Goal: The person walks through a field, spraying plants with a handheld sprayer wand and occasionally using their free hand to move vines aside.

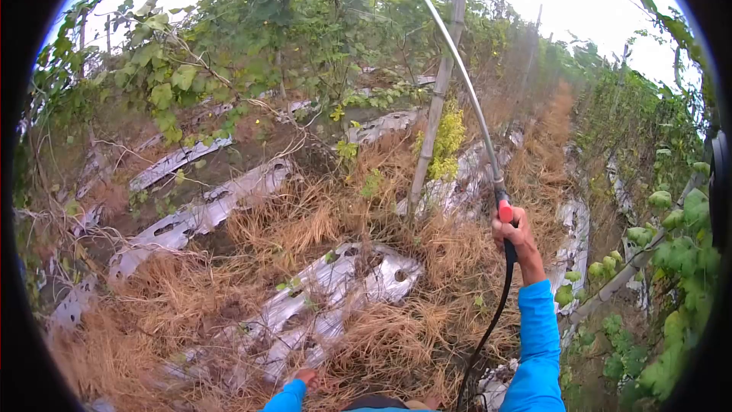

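My right hand (520,238) is raised on the right side, its fingers wrapped round the handle of a spray lance (467,80). The lance has a red part (505,211) by my thumb and a long metal tube that rises up and left past the top edge. From the handle a black hose (499,313) hangs down to the bottom edge. Low in the view, my left hand (307,378) is beside my body, over dry grass. It is small and blurred, and its fingers do not show clearly.
Left of the lance stands a leaning wooden post (437,99). Climbing vines (282,23) hang over the upper left. Silvery plastic sheets (335,290) with holes lie among dry grass (297,214). A grassy path (553,130) runs away at right, and a slanting pole (621,278) stands beside leaves.
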The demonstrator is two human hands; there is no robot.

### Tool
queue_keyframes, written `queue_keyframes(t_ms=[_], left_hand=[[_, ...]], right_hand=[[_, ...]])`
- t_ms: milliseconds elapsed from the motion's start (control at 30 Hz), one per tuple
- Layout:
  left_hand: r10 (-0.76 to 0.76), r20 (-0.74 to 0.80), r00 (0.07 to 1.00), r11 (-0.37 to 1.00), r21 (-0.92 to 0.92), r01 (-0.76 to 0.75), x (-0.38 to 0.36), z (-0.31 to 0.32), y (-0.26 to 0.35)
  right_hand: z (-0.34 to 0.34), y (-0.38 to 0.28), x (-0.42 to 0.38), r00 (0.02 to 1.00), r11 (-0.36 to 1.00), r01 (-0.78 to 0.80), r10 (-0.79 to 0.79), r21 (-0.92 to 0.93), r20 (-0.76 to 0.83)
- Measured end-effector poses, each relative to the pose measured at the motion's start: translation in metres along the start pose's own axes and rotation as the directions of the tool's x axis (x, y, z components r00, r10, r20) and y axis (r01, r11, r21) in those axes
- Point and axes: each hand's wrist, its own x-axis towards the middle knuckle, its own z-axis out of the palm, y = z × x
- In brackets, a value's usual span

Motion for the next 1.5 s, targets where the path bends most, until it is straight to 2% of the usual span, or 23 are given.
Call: queue_keyframes(t_ms=[33, 67, 167, 233, 367, 433, 467, 567, 633, 700, 767, 833, 867, 967, 1000, 1033, 1100, 1167, 1233, 1267, 1367, 1433, 1500], left_hand=[[-0.036, -0.065, 0.997, 0.999, -0.009, 0.036, -0.015, -0.008, 0.005], [-0.095, -0.018, 0.995, 0.990, 0.098, 0.096, 0.010, -0.036, -0.011], [-0.133, 0.069, 0.989, 0.987, 0.100, 0.126, 0.017, -0.069, -0.029], [-0.152, 0.013, 0.988, 0.987, 0.052, 0.151, -0.001, -0.063, -0.029], [-0.157, -0.069, 0.985, 0.987, 0.013, 0.159, -0.012, -0.044, -0.055], [-0.129, -0.068, 0.989, 0.992, -0.021, 0.128, -0.022, -0.032, -0.069], [-0.096, -0.060, 0.994, 0.994, -0.050, 0.093, -0.026, -0.028, -0.077], [-0.145, -0.015, 0.989, 0.981, -0.131, 0.142, -0.036, -0.019, -0.097], [-0.168, -0.049, 0.985, 0.981, -0.103, 0.162, -0.047, -0.019, -0.112], [-0.121, 0.050, 0.991, 0.989, -0.076, 0.125, -0.061, -0.032, -0.135], [-0.111, -0.011, 0.994, 0.994, -0.006, 0.111, -0.085, -0.036, -0.152], [-0.134, -0.157, 0.978, 0.990, 0.012, 0.137, -0.128, -0.029, -0.157], [-0.188, -0.131, 0.973, 0.972, -0.166, 0.165, -0.142, -0.030, -0.165], [-0.258, -0.087, 0.962, 0.965, -0.074, 0.253, -0.177, -0.040, -0.188], [-0.162, -0.087, 0.983, 0.983, -0.100, 0.153, -0.169, -0.052, -0.211], [-0.163, -0.091, 0.982, 0.983, -0.102, 0.153, -0.150, -0.068, -0.231], [-0.096, -0.070, 0.993, 0.995, -0.018, 0.095, -0.158, -0.078, -0.238], [-0.085, -0.135, 0.987, 0.996, -0.013, 0.084, -0.171, -0.082, -0.233], [-0.096, -0.198, 0.976, 0.995, 0.007, 0.099, -0.178, -0.092, -0.230], [-0.109, -0.116, 0.987, 0.994, -0.039, 0.105, -0.172, -0.103, -0.230], [-0.186, -0.101, 0.977, 0.979, -0.100, 0.176, -0.159, -0.115, -0.233], [-0.205, -0.058, 0.977, 0.979, -0.030, 0.204, -0.160, -0.120, -0.234], [-0.225, -0.008, 0.974, 0.972, 0.070, 0.225, -0.162, -0.121, -0.224]], right_hand=[[0.015, -0.029, 0.011, 1.000, 1.000, 0.019, -0.019, 0.015, -0.004], [0.026, -0.056, 0.023, 0.998, 0.996, 0.000, -0.006, 0.087, 0.063], [0.069, -0.138, 0.055, 0.986, 0.975, -0.047, 0.011, 0.217, 0.165], [0.095, -0.182, 0.085, 0.984, 0.980, -0.004, -0.031, 0.197, 0.174], [0.142, -0.265, 0.117, 0.849, 0.948, 0.020, -0.184, 0.319, 0.496], [0.168, -0.294, 0.113, 0.823, 0.951, 0.017, -0.190, 0.310, 0.536], [0.166, -0.295, 0.116, 0.708, 0.845, -0.315, -0.094, 0.432, 0.700], [0.185, -0.298, 0.115, 0.727, 0.866, -0.282, -0.088, 0.413, 0.681], [0.195, -0.296, 0.106, 0.698, 0.859, -0.308, -0.087, 0.408, 0.711], [0.201, -0.292, 0.093, 0.833, 0.926, -0.142, -0.079, 0.350, 0.547], [0.200, -0.288, 0.082, 0.837, 0.926, -0.118, -0.102, 0.359, 0.538], [0.200, -0.276, 0.076, 0.890, 0.930, -0.076, -0.100, 0.360, 0.445], [0.201, -0.269, 0.072, 0.893, 0.927, -0.077, -0.100, 0.368, 0.440], [0.214, -0.255, 0.055, 0.917, 0.942, 0.139, -0.239, 0.306, 0.320], [0.214, -0.255, 0.044, 0.910, 0.935, 0.100, -0.224, 0.341, 0.349], [0.215, -0.256, 0.040, 0.909, 0.933, 0.099, -0.226, 0.345, 0.351], [0.219, -0.254, 0.033, 0.765, 0.843, -0.083, -0.289, 0.532, 0.576], [0.231, -0.257, 0.027, 0.721, 0.814, -0.104, -0.333, 0.571, 0.607], [0.246, -0.262, 0.022, 0.612, 0.768, -0.185, -0.398, 0.613, 0.683], [0.253, -0.265, 0.022, 0.576, 0.760, -0.209, -0.413, 0.615, 0.706], [0.277, -0.272, 0.015, 0.523, 0.716, -0.299, -0.430, 0.630, 0.736], [0.291, -0.281, 0.004, 0.568, 0.739, -0.288, -0.380, 0.609, 0.730], [0.308, -0.290, -0.017, 0.808, 0.870, -0.087, -0.224, 0.486, 0.545]])
